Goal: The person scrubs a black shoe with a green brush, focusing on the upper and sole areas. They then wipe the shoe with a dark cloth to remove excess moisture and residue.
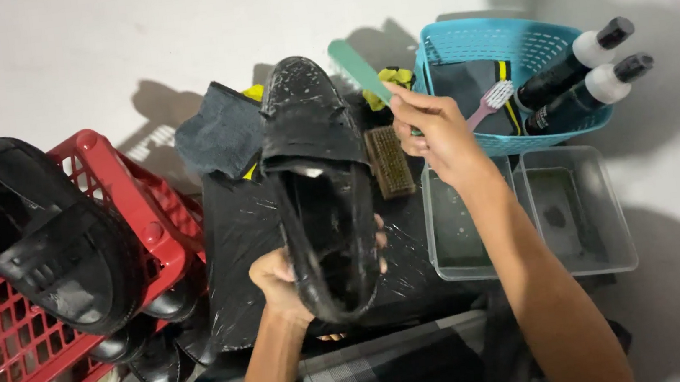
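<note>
A person's left hand (pixel 282 277) grips the heel end of a worn black leather loafer (pixel 317 176), fingers curled around its rim, holding it toe-away above a black plastic sheet (pixel 233 253) spread on the pale floor. The right hand (pixel 435 135) is closed around a teal plastic brush handle (pixel 359 71), raised just beside the shoe's right side; its head is hidden, and it is not touching the leather. The toe looks streaked and wet, so cleaning seems begun, not finished. A brown bristle brush (pixel 390 160) lies at the sheet's far edge. A second black loafer (pixel 42 239) rests on the red plastic crate's (pixel 116 181) near rim, seemingly awaiting its turn. Two clear tubs (pixel 528 213) and a teal basket (pixel 477 50) sit right.
</note>
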